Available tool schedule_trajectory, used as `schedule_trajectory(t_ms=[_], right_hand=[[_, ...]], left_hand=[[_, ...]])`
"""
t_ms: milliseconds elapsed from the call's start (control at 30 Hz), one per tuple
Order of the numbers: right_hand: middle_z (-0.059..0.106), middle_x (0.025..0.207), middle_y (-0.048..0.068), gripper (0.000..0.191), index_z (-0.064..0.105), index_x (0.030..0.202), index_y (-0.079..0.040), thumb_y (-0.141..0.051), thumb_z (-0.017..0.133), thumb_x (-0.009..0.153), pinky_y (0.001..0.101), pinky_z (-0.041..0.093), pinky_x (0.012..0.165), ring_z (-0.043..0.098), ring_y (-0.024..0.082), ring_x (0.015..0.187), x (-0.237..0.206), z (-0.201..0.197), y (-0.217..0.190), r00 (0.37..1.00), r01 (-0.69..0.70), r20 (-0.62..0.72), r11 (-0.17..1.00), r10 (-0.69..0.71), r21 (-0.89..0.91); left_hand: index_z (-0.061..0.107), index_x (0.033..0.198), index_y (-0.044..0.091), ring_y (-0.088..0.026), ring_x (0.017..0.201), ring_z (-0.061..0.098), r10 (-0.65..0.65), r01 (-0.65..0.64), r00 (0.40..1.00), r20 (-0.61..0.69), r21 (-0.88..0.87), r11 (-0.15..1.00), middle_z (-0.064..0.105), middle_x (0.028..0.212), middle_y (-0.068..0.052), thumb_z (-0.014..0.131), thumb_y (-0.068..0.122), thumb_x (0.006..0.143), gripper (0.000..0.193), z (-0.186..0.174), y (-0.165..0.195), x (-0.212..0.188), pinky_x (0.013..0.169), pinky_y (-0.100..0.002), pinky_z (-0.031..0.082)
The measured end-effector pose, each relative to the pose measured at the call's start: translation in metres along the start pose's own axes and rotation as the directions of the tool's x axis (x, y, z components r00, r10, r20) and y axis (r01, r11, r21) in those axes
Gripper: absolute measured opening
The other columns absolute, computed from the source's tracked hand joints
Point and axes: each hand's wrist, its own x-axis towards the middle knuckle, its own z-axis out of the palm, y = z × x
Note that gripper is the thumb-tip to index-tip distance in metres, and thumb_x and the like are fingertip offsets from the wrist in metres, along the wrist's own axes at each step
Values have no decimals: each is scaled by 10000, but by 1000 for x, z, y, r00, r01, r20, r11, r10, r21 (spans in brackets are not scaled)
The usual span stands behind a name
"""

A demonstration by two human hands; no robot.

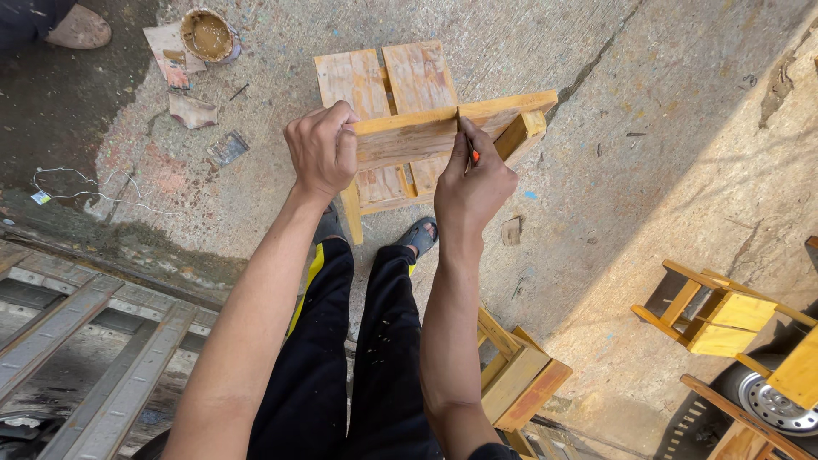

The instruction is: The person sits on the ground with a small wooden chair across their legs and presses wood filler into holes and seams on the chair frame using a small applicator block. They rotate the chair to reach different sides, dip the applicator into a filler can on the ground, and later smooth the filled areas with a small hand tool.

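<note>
gripping stool (426, 128) rail with left hand (322, 152); right hand (473, 186) pinching orange-handled tool (470, 149) against rail, glue can (207, 35) well apart.

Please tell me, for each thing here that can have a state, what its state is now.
Wooden stool: tipped on its side, held up.
Left hand: closed around a stool rail.
Right hand: pinching a thin orange-handled tool against the rail.
Bowl: upright, holds brown paste.
Yellow stool: lying tilted.
</note>
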Motion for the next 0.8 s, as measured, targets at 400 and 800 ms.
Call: schedule_trajectory(t_ms=[400,800], right_hand=[[759,975,103,164,750,1118,39,-32,696,981,261,624,840,729,131,876,-16,-69,34,846,-460,476,779,239,426],[710,1049,84,169,699,1144,54,-24,668,997,325,675,835,717,137,924,-122,44,111,766,-632,580,495,278,597]], left_hand=[[585,817,48,-318,627,618,31,-31,1000,-2,-17,999,601,677,-125,508,117,855,111,5,10,-9,583,-440,444],[595,832,35,-343,564,545,117,-116,993,-23,29,993,537,638,-143,502,91,906,132,-4,-17,24,578,-460,367]])
